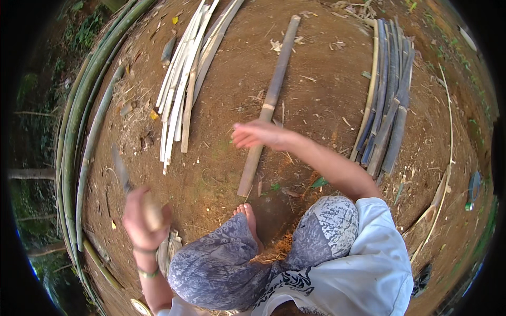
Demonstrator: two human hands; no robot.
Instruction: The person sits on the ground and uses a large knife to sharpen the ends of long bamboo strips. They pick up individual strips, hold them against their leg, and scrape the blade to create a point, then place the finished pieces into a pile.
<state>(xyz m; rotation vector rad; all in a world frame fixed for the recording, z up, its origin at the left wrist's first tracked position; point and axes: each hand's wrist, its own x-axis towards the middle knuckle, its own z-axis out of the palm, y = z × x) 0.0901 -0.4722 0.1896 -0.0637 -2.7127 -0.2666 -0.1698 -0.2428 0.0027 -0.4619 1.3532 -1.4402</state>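
My left hand (138, 224) is closed around the pale, thick handle of a knife (121, 171), its dark blade pointing up and away, smeared by motion. My right hand (258, 134) reaches across to the left with its fingers stretched out, slightly blurred. It passes over a split bamboo piece (278, 73) that lies lengthwise on the ground in front of me. Whether the palm touches the bamboo I cannot tell. The bamboo's near end lies just beyond my bare foot (245, 213).
Pale split strips (182, 84) lie in a bunch at the far left, and darker bamboo pieces (387, 100) are bundled on the right. Long green bamboo poles (71, 137) run along the left edge. A roll of tape (473, 189) sits at the far right. Shavings dot the brown soil.
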